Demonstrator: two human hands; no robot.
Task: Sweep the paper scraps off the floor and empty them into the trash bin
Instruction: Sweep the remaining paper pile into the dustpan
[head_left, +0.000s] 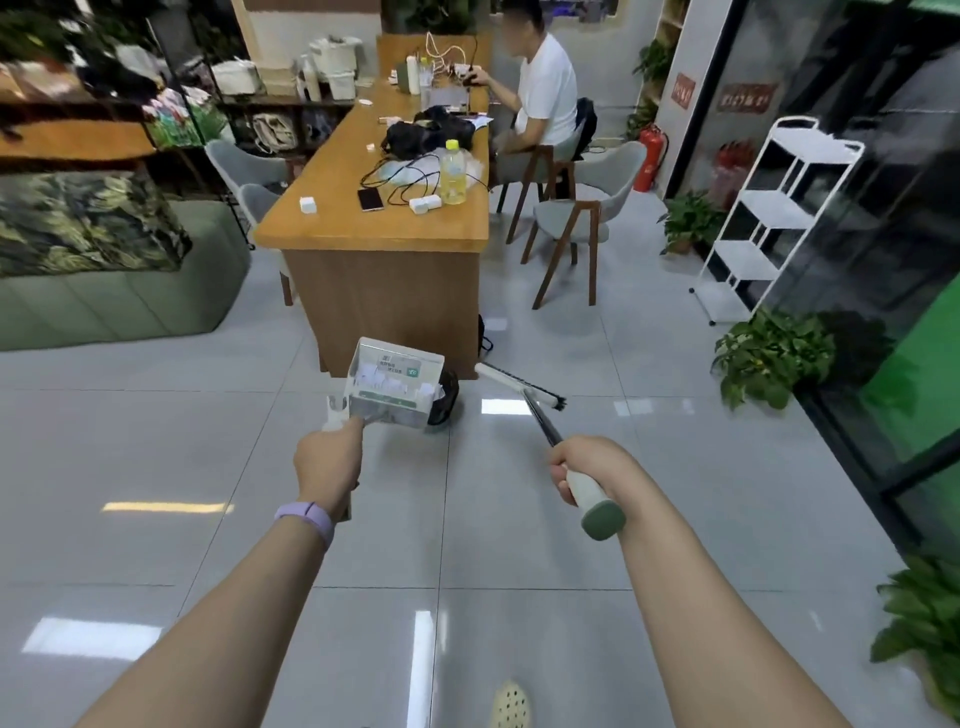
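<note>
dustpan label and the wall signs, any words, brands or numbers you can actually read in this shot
No text here can be quoted.
Dustpan label: a QR-like square, dark lines and a green badge, too blurred to read.
Two red signs on the wall at the right: pale characters, too blurred to read.
Yellow bottle on the desk: label too small to read.
Fire extinguisher: nothing legible.

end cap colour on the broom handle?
Muted sage green, capping a white grip on the broom handle, held in the right hand. Head view shows it clearly.

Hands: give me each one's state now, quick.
Left hand: grips the dustpan handle.
Right hand: grips the broom handle.
</note>
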